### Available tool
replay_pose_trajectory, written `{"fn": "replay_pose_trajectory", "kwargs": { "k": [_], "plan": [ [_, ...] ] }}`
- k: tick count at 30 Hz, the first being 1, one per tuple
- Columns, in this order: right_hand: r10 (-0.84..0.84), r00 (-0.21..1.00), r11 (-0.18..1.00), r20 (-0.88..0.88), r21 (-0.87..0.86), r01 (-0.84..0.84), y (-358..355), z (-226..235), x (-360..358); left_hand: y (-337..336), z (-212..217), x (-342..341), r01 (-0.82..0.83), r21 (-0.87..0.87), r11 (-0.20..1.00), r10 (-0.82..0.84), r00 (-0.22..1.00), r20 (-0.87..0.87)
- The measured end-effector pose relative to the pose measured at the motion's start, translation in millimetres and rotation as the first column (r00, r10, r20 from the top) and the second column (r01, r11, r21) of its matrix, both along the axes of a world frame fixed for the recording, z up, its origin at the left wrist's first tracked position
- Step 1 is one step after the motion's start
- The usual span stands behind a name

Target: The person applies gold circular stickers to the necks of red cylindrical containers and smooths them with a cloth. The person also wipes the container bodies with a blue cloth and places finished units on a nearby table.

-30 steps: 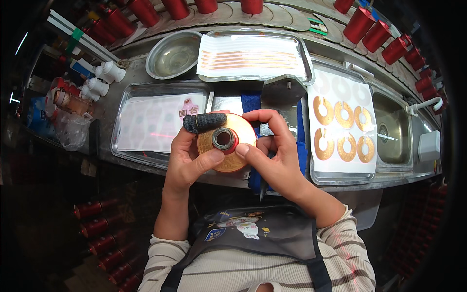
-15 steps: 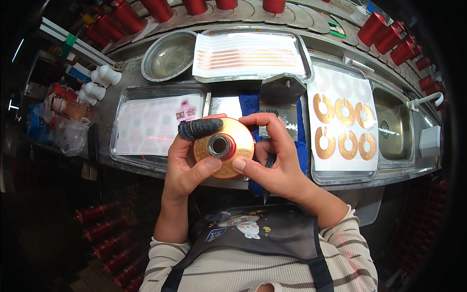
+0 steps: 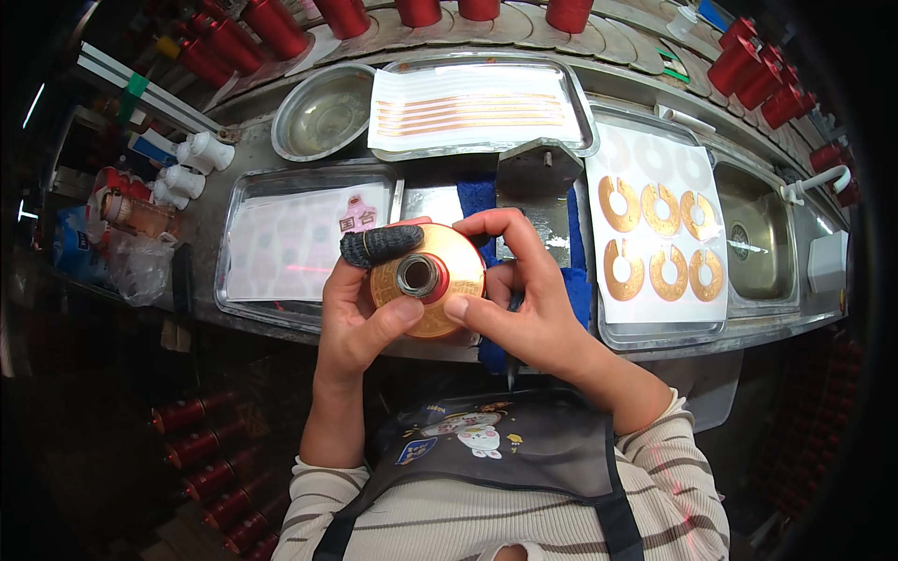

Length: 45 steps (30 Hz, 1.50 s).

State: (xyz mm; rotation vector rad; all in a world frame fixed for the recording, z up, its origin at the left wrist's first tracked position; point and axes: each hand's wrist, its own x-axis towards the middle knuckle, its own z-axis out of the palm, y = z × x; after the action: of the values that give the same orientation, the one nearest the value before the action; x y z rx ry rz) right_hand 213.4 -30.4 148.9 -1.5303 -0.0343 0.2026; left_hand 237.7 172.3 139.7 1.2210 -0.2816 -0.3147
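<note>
A red bottle (image 3: 440, 268) with a gold ring-shaped decal (image 3: 453, 245) round its shoulder is held between my two hands, its open neck (image 3: 418, 275) facing up. My left hand (image 3: 363, 313) grips the left side, thumb on the decal beside the neck. A dark knitted cover with a band sits on its index finger. My right hand (image 3: 519, 299) has its thumb on the lower right of the decal and its index finger bent over the far edge. A thin dark pointed thing (image 3: 512, 372) shows below that hand; whether the hand holds it, I cannot tell.
A tray (image 3: 608, 329) at right bears a sheet of gold ring decals (image 3: 666, 213). At left another tray (image 3: 224, 280) holds pale decal sheets. Behind stand a metal bowl (image 3: 323, 112) and a tray with gold strips (image 3: 477, 110). Red bottles (image 3: 341, 14) line a conveyor; a sink (image 3: 762, 243) is far right.
The held bottle has turned and tilted slightly, its neck shifting a little up and left. Red bottles on the conveyor have moved to the right. Both hands keep nearly the same grip.
</note>
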Motion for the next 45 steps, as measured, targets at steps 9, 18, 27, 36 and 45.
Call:
{"fn": "replay_pose_trajectory", "kwargs": {
  "k": [9,18,27,36,45],
  "plan": [
    [-0.021,0.998,0.998,-0.059,0.056,0.024,3,1,0,-1,-1,-2,-0.013,0.001,1.000,0.013,1.000,0.001],
    [-0.060,0.992,0.988,-0.113,0.134,0.075,-5,-4,7,-5,3,-3,-0.071,0.143,0.987,0.073,0.997,-0.010],
    [-0.219,0.970,0.960,-0.101,0.155,0.233,-30,32,-16,-4,1,-3,-0.031,0.103,0.994,0.034,0.999,-0.027],
    [-0.132,0.915,0.916,0.382,-0.306,0.260,-20,33,11,-3,4,-6,-0.015,0.104,0.994,0.021,0.998,-0.063],
    [-0.220,0.918,0.888,0.329,-0.321,0.328,-21,27,19,-4,7,-10,-0.024,0.102,0.994,0.031,0.997,-0.065]
  ]
}}
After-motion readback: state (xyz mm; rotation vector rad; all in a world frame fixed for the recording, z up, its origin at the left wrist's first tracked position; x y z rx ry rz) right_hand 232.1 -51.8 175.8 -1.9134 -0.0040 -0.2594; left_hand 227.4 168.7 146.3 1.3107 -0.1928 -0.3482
